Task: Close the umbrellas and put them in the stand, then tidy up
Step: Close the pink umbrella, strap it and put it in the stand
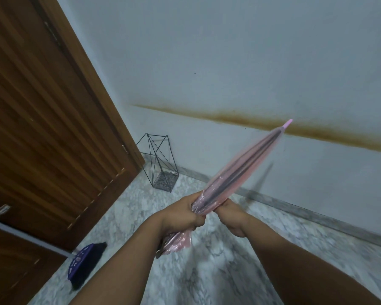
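Note:
A folded, see-through pink umbrella [244,166] slants from the lower middle up to the right, its pink tip pointing at the wall. My left hand [181,213] is wrapped around the gathered canopy near its lower end. My right hand [230,213] grips the same umbrella just to the right, from underneath. The loose canopy edge hangs out below my left hand; the handle is hidden. A black wire umbrella stand [161,164] sits on the floor in the corner by the door, with nothing in it, well beyond my hands.
A wooden door [42,119] fills the left side. A broom with a purple head [86,264] lies on the marble floor at lower left, its grey handle running off to the left. The white wall ahead carries a brown stain line.

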